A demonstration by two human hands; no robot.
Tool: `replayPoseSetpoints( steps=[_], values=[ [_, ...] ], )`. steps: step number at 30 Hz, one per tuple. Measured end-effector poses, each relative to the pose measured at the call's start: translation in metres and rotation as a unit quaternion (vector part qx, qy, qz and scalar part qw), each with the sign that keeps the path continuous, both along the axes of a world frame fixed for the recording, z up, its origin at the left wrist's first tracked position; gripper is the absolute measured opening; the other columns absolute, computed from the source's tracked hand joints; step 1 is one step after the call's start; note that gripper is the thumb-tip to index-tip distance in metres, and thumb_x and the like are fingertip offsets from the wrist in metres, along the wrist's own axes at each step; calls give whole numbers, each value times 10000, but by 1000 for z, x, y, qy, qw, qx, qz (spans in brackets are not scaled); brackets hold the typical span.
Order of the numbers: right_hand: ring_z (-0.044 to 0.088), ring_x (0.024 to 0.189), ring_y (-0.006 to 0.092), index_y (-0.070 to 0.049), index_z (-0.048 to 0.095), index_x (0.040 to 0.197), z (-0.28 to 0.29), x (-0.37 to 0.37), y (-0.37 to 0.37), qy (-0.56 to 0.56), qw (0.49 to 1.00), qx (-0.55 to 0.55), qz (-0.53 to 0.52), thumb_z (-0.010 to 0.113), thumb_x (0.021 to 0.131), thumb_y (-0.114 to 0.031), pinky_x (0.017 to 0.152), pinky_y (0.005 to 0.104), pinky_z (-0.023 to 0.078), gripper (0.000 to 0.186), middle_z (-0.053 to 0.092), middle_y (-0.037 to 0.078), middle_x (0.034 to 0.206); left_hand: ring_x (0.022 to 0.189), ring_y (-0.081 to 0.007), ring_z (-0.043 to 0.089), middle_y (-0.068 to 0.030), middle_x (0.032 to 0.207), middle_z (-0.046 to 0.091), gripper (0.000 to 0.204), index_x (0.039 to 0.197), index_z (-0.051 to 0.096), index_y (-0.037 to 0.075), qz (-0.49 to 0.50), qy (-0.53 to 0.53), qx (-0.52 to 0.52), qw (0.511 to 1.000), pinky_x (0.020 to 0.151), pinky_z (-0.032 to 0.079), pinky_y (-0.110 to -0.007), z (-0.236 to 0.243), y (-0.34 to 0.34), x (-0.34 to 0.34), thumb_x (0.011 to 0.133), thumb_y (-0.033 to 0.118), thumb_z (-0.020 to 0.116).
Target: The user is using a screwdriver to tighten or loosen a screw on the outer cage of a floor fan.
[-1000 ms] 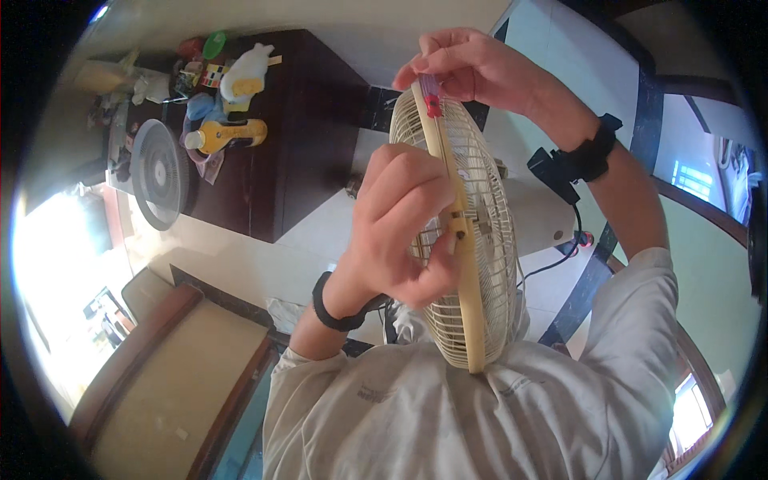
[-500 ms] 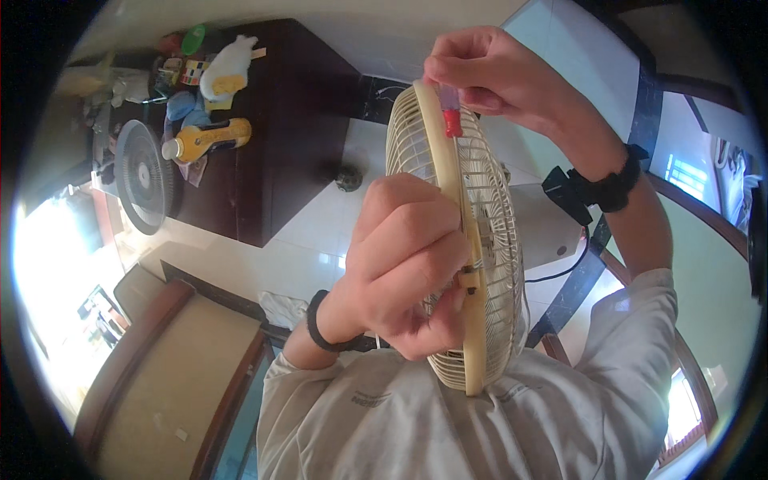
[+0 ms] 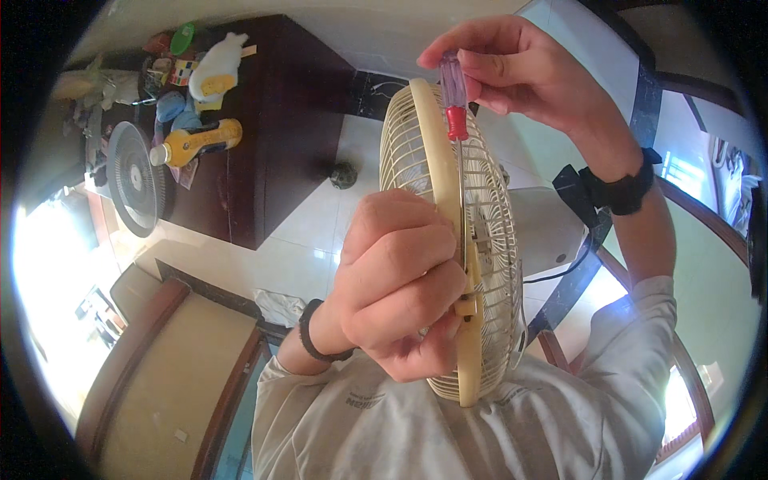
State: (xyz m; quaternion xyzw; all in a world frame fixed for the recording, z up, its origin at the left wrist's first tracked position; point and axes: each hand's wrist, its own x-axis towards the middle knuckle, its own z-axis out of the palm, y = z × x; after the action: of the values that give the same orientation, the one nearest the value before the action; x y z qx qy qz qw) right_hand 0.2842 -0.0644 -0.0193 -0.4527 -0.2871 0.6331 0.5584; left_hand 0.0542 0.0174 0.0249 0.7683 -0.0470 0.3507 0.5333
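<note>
A cream fan cage stands on edge in front of my chest, its wire front and back halves joined at a solid rim. My left hand is closed round the left side of that rim, with its fingers curled and the thumb low. Along the rim runs a screwdriver with a clear and red handle, its long shaft pointing down toward a small latch. The tip is hard to make out beside my left fingers. At the top of the handle, my right hand pinches it between thumb and fingers.
A dark brown cabinet at the left carries a yellow bottle, a white pump bottle and a round grey fan grille. A black strap device sits on my right wrist, with a cable hanging from it.
My right hand has shifted slightly up, and its fingers have turned on the handle, showing more of it. My left hand and the fan cage have dropped a little.
</note>
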Motion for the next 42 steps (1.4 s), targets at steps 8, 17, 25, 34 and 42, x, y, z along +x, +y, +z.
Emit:
replayPoseSetpoints(
  steps=[8, 17, 25, 34, 42],
  values=[
    [518, 565, 78, -34, 637, 859, 6, 0, 22, 129, 990, -30, 54, 648, 931, -234, 464, 188, 383, 213, 624, 43, 746, 754, -309, 532, -135, 832, 555, 281, 759, 589, -9, 14, -8, 2, 1000, 643, 447, -412, 0, -3, -1, 564, 193, 591],
    [343, 478, 47, -62, 670, 765, -11, -1, 32, 79, 994, -27, 72, 665, 915, -363, 431, 214, 209, 336, 466, -51, 582, 759, -305, 537, -126, 841, 565, 265, 751, 589, 5, 11, -3, -8, 1000, 645, 452, -413, -1, -1, 0, 573, 201, 593],
    [391, 543, 47, -43, 679, 802, 10, -20, 33, -77, 997, 5, 13, 559, 979, -375, 505, 196, 306, 394, 522, -34, 650, 760, -310, 534, -134, 838, 560, 274, 748, 586, -2, 8, -13, -10, 1000, 632, 449, -405, -4, 1, 3, 570, 206, 595],
    [467, 654, 69, 41, 577, 1233, 28, -19, 25, 73, 996, 58, 7, 410, 1038, -274, 595, 200, 396, 407, 513, -8, 732, 748, -304, 530, -135, 846, 553, 299, 775, 588, -10, 9, -5, -21, 1000, 613, 423, -399, -5, 2, -1, 563, 200, 600],
    [448, 578, 77, 110, 643, 1078, 1, -5, 27, 67, 996, 34, 40, 497, 968, -248, 503, 197, 335, 402, 579, 36, 717, 743, -291, 538, -126, 862, 566, 332, 793, 600, 13, -19, 42, 13, 999, 655, 409, -380, 5, 10, -5, 533, 219, 620]
  ],
)
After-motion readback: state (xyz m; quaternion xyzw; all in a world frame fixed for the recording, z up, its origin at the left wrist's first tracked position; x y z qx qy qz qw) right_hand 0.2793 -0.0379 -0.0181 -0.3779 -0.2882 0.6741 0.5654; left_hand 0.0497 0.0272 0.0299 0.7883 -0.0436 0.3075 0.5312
